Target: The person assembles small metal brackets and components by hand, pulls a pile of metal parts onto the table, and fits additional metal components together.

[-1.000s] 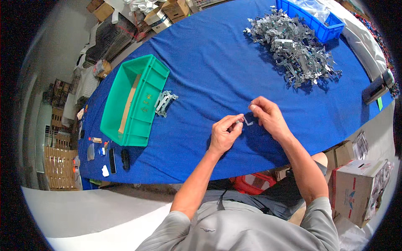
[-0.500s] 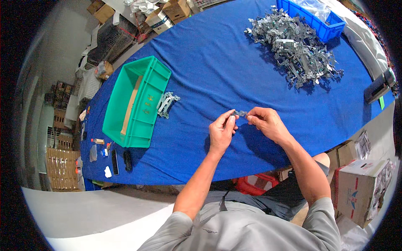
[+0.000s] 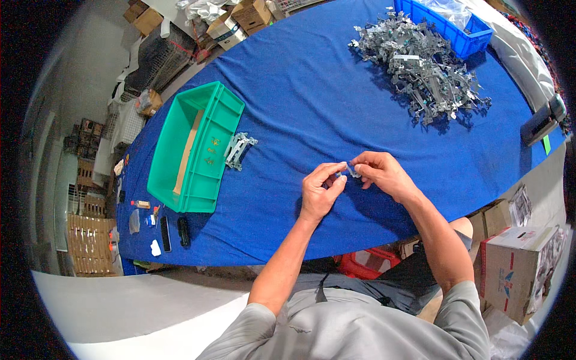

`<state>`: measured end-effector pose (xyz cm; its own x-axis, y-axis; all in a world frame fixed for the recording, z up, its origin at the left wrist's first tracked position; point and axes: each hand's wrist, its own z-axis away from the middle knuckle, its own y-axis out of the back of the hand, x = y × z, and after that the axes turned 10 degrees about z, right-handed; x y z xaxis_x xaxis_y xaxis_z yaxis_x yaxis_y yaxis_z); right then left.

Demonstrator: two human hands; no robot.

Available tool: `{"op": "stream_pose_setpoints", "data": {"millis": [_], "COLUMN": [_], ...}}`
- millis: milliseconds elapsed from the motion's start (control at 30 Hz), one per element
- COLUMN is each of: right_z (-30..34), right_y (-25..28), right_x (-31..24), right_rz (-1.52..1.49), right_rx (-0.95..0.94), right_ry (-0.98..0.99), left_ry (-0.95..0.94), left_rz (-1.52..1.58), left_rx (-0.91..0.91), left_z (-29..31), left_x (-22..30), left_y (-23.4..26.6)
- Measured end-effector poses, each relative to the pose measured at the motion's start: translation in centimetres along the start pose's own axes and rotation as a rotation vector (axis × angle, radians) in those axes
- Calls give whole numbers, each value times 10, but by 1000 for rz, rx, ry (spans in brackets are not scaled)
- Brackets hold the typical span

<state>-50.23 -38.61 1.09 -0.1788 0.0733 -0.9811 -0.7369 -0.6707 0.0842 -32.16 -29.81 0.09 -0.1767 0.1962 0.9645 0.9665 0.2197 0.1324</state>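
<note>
Over the blue cloth in front of me, my left hand [image 3: 321, 189] and my right hand [image 3: 384, 174] meet almost fingertip to fingertip. Between them is a small grey metal bracket [image 3: 354, 173], partly covered by the fingers. Both hands pinch it, the left at its left end and the right at its right end. A few similar metal brackets [image 3: 240, 150] lie beside the green crate [image 3: 201, 189], left of my hands. Far to the right spreads a big heap of such metal brackets [image 3: 423, 72].
A blue bin [image 3: 474, 43] with clear plastic stands behind the heap. The blue cloth [image 3: 288, 90] covers the table. A black phone [image 3: 165, 234] and small items lie near the left edge. Cardboard box [image 3: 510, 270] sits at the lower right, a red stool [image 3: 366, 264] below the table edge.
My hands have turned the metal bracket, so it now tilts differently between the fingers. The left hand has shifted slightly right and down. Crate and heap are in the same places.
</note>
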Motion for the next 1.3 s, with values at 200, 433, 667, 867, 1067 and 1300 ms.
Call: {"op": "stream_pose_setpoints", "data": {"millis": [200,433,667,867,1067,1300], "right_z": [0,1,1,-2,1,-1], "right_y": [0,6,-3,-3,-4,-1], "right_x": [0,-3,2,13,8,0], "right_rz": [137,-14,219,395,375,-85], "right_rx": [23,150,67,102,146,-14], "right_ry": [19,65,94,123,130,-19], "left_ry": [-1,160,166,119,-39,19], "left_rz": [-33,211,233,214,85,26], "left_rx": [-66,157,157,136,85,27], "left_z": [-1,0,0,1,-1,2], "left_x": [-1,-11,-13,-10,-2,1], "left_y": [1,-3,-4,-4,-3,0]}}
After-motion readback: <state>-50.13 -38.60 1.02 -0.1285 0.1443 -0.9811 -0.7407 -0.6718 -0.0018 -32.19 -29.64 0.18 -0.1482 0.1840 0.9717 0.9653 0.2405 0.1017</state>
